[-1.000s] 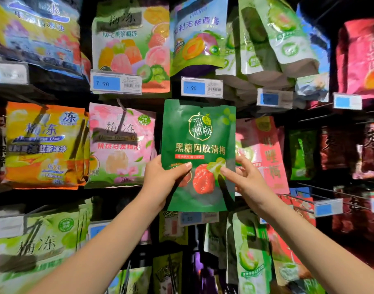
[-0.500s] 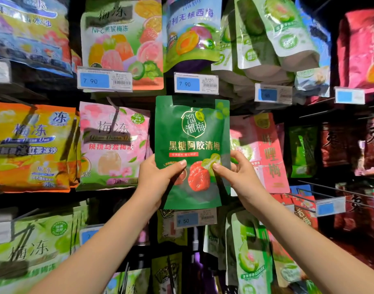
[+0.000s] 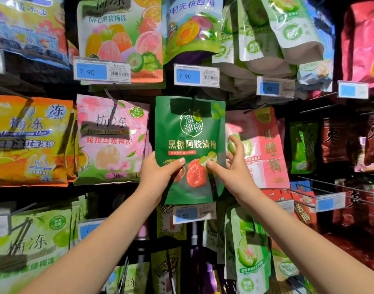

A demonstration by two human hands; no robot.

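A dark green snack pouch (image 3: 190, 132) with gold lettering and a red plum picture hangs upright in the middle of the display, its top at a peg hook. My left hand (image 3: 158, 175) pinches its lower left edge, thumb on the front and fingers behind. My right hand (image 3: 230, 168) pinches the lower right edge with the thumb on the front; its index finger sticks up beside the pouch. Whether the pouch's hole sits on the hook is hidden in shadow.
Hanging pouches surround it: a pink one (image 3: 112, 141) to the left, an orange one (image 3: 31, 139) farther left, a pink-red one (image 3: 264, 149) to the right. Price tags (image 3: 195, 75) stick out on peg hooks above, another tag (image 3: 193, 213) below. Bare metal hooks (image 3: 321, 187) project at right.
The view has shifted slightly, so the green pouch and both hands sit a little lower and left in frame. Both hands keep their pinch on it.
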